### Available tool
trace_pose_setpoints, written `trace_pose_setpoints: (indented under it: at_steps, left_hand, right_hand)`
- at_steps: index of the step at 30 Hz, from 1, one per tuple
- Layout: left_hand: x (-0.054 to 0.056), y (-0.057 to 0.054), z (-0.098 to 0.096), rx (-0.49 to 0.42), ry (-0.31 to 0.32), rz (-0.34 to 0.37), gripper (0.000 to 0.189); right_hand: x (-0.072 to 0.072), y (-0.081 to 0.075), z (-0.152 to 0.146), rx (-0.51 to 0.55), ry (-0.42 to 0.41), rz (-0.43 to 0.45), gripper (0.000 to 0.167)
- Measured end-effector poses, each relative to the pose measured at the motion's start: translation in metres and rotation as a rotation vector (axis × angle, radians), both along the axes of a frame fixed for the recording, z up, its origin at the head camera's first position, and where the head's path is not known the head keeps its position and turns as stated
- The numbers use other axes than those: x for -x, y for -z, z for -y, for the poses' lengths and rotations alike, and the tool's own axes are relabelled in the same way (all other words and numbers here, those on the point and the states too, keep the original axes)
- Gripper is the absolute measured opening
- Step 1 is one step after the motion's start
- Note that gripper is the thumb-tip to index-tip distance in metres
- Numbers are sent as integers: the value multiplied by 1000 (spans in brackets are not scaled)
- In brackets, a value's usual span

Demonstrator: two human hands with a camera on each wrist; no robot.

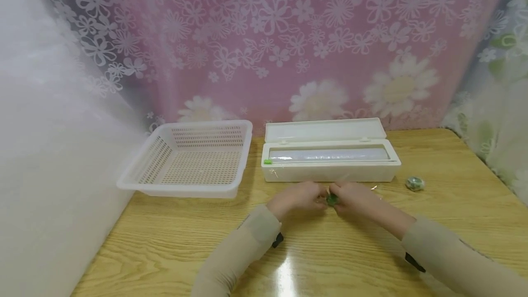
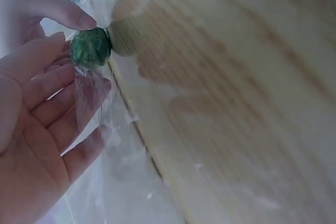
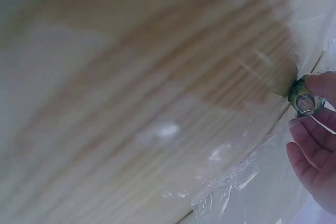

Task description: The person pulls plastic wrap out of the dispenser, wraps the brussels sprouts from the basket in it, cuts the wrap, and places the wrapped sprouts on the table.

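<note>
Between both hands, just in front of a white cling film box [image 1: 330,173], is a small round green item [image 2: 91,48] with clear cling film [image 2: 92,95] about it. What the item is cannot be made out. My right hand [image 1: 352,198] pinches it between thumb and fingers; in the right wrist view the thumb lies on top of the green item [image 3: 304,100]. Beside it, my left hand [image 1: 299,197] has its palm turned up and fingers loosely extended in the left wrist view. Film hangs across those fingers, and their upper tips are by the item.
The box has its lid [image 1: 326,130] raised, a film roll [image 1: 330,154] inside and a green slider [image 1: 268,162] at its left. A white plastic basket [image 1: 191,190] stands left. Another film-wrapped green and white piece [image 1: 414,183] lies right of the box on the wooden table [image 1: 165,242].
</note>
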State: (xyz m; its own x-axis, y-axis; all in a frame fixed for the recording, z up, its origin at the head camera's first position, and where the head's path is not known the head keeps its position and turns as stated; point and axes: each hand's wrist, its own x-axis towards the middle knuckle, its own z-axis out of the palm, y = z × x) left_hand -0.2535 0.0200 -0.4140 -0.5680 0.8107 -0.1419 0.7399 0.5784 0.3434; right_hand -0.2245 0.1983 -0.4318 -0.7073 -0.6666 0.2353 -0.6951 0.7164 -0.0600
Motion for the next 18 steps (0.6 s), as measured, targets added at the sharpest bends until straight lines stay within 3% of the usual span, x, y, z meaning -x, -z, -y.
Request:
trace_pose_setpoints:
  at_steps: [9,12,18]
  left_hand:
    - [-8,-2,1,2,65,-6,15]
    - [-11,-4,4,4,67,-10,15]
    - [-17,-7,9,68,60,-37,16]
  right_hand:
    - [-14,-5,-1,48,-6,99,22]
    - [-18,-5,0,58,34,162,20]
    - [-23,-7,1,72,39,272,17]
